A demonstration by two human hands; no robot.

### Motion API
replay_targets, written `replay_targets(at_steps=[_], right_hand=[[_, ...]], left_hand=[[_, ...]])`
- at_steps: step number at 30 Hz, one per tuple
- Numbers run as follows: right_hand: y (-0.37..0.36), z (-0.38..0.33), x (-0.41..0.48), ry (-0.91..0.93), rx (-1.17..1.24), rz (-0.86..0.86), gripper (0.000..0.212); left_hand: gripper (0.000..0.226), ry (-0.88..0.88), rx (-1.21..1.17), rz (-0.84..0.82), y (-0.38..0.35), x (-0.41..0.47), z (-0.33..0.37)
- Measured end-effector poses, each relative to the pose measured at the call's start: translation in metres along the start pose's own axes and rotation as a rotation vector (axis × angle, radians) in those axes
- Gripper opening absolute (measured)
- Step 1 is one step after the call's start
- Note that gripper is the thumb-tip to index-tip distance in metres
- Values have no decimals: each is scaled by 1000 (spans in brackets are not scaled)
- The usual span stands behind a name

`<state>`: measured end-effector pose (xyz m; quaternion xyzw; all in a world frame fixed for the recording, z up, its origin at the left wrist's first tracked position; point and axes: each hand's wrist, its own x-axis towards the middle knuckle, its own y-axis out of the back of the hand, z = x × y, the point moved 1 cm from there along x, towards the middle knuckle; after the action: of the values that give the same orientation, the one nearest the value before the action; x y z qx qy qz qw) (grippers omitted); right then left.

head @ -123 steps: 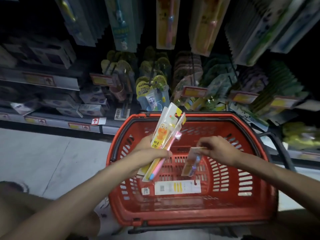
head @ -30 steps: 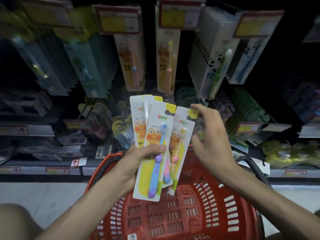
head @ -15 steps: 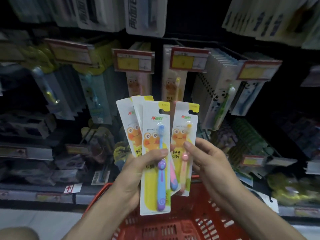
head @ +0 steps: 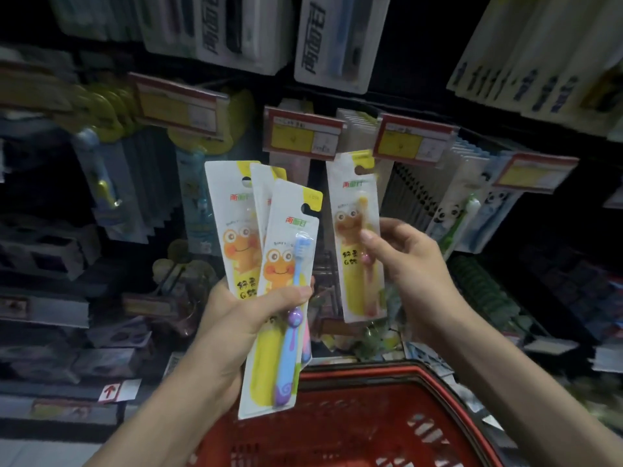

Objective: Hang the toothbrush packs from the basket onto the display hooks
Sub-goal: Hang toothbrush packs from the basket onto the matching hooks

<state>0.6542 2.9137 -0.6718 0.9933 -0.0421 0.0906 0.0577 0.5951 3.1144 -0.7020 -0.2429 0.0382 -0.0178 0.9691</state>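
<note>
Toothbrush packs (head: 286, 237) in grip of raised left hand (head: 242, 318), single pack (head: 354, 203) in pinch of right hand (head: 411, 274)

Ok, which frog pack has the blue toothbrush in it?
The front pack of the three in the left hand: its brush is blue with a purple end. The lone pack in the right hand holds a yellowish brush.

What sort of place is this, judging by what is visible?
Most likely a shop aisle for dental care: price tags sit on the hooks, rows of hanging packs with toothbrushes fill the display, and a red shopping basket is below.
</note>
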Motion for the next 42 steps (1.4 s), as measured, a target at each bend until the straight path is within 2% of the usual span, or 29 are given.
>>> replay_targets(at_steps=[7, 14, 19, 27, 33, 38, 42], right_hand=[[-8, -3, 32, -46, 114, 101, 14], [-17, -1, 38, -114, 226, 191, 12], [-24, 6, 40, -105, 118, 310, 14], [-19, 10, 46, -118, 69, 341, 23], [-9, 8, 43, -16, -32, 356, 16], [-4, 1, 29, 46, -189, 334, 34], [-3, -6, -11, 98, -290, 283, 20]], left_hand=[[54, 13, -31, 12, 12, 4, 3], [49, -75, 10, 20, 11, 3, -2], [53, -75, 19, 41, 5, 3, -1], [54, -16, -1, 45, -1, 7, -6], [46, 20, -22, -2, -3, 3, -4], [48, 44, -7, 9, -7, -2, 1], [52, 88, 5, 63, -7, -4, -1]])
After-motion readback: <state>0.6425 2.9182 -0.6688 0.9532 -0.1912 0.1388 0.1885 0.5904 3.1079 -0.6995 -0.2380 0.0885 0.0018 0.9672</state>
